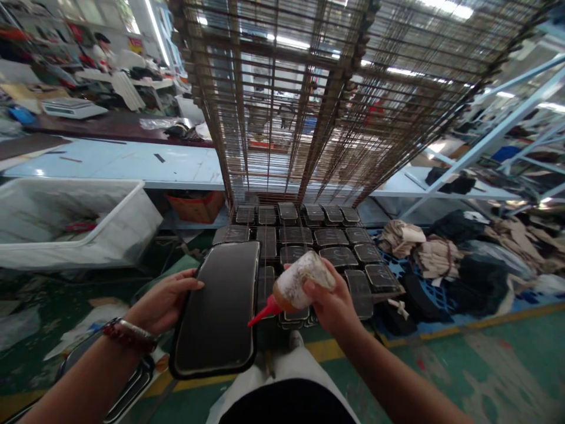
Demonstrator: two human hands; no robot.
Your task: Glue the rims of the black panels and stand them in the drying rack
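My left hand (165,300) grips the left edge of a black rounded rectangular panel (216,306), its thumb lying on the face and the other fingers hidden beneath. A pale line runs along the panel's rim. In my right hand (331,300) is a glue bottle (302,280), white and stained, with amber contents near its neck. It is tipped down to the left, and its red nozzle (267,309) meets or hovers just over the panel's right edge; contact cannot be told. Several similar dark panels (295,237) lie in rows on the wire rack beyond.
Raised wire rack shelves (282,88) lean over the rows. A white plastic tub (75,218) stands at left, before a light blue table (132,162) with a cardboard box (196,206) underneath. Fabric bundles (441,253) lie at right. More black panels (132,388) sit at lower left.
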